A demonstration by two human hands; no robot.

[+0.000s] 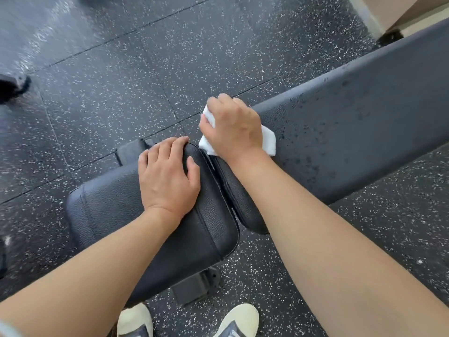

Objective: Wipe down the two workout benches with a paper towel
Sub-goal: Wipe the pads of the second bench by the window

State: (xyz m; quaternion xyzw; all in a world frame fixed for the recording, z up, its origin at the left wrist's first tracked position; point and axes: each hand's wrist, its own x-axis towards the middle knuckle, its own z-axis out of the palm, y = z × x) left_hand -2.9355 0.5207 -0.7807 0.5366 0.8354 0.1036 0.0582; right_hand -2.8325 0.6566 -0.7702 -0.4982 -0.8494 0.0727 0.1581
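The right hand (233,127) has its grip curled around a crumpled white paper towel (268,141), pressing it onto the near end of the long black padded backrest (364,122) of the workout bench, which is speckled with droplets. The left hand (167,176) lies flat with fingers relaxed on the black leather-look seat pad (116,205), holding nothing. Two pale sneakers (237,319) stand on the speckled black rubber floor (109,81); no writing can be read anywhere.

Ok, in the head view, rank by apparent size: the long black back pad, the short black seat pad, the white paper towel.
1. Long black back pad, largest, running out of frame.
2. Short black seat pad, smaller, partly under the left hand; it is nearer the camera, so real sizes are unsure.
3. White paper towel, smallest, mostly hidden under the right hand.
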